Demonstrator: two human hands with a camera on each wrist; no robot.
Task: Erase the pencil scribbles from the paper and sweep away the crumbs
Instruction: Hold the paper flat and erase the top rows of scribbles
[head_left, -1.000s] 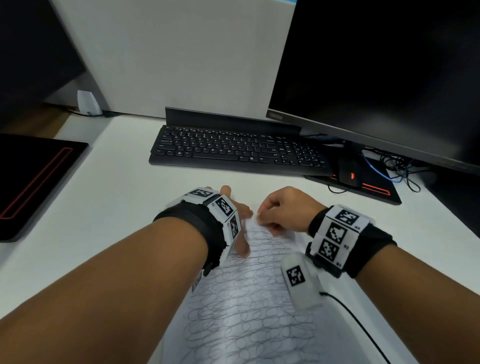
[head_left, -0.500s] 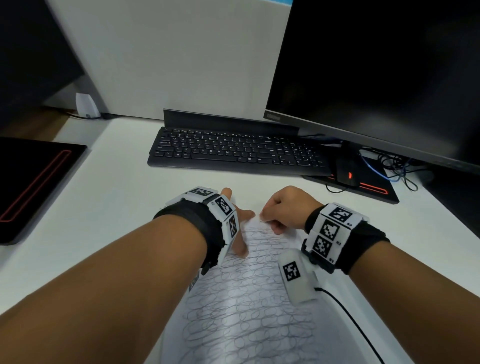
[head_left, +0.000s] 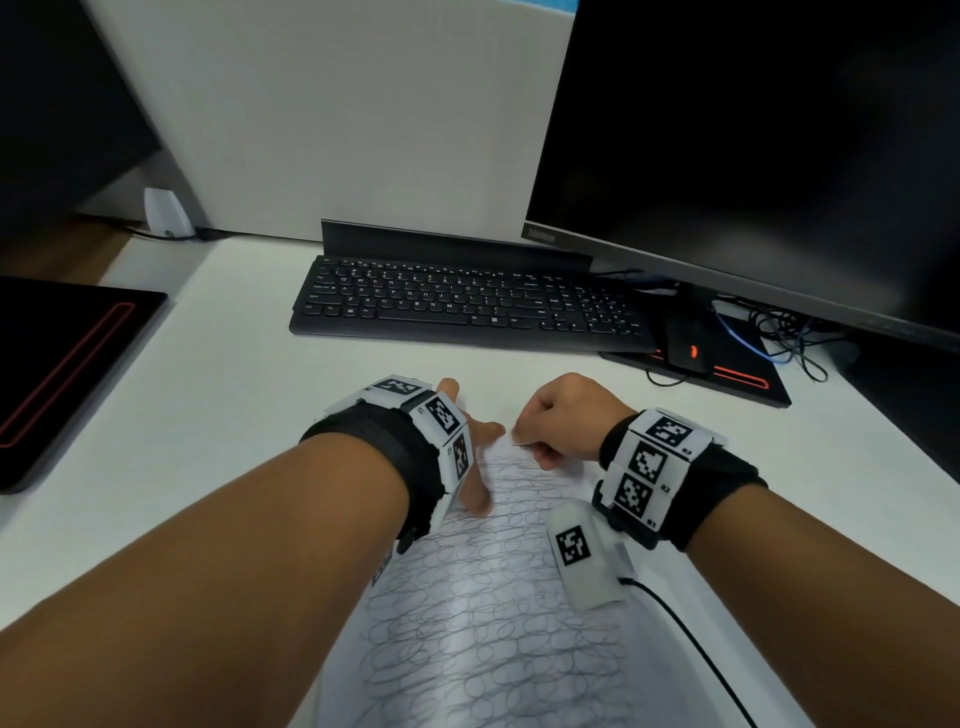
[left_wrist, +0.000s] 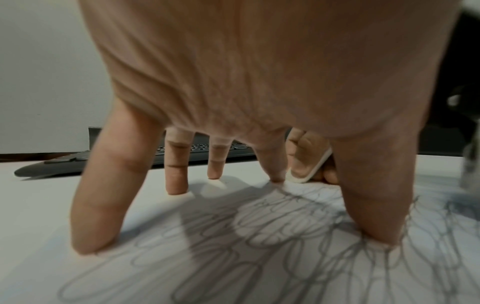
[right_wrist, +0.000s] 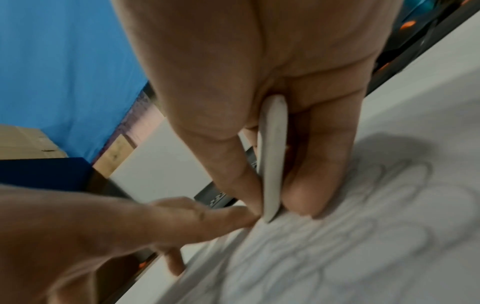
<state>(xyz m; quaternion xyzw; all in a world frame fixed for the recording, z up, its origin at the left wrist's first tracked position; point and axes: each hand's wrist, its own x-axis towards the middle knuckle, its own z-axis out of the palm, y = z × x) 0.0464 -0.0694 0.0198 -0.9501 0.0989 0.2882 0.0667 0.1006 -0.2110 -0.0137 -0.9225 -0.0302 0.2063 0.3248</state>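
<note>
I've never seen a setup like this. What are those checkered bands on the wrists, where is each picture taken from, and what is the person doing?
There is no machine here: a person works with bare hands. The checkered squares on the wristbands look like tracking markers, though the pictures do not say. One picture comes from a camera on the head, looking down; the other two come from cameras on each wrist, looking along the fingers.

On the white desk lies a sheet of paper covered in looping pencil scribbles. Behind it sit a black keyboard and a dark monitor.

The left hand presses spread, straight fingers on the paper to steady it. The right hand pinches a thin white eraser, its tip at the paper's far edge.
</note>
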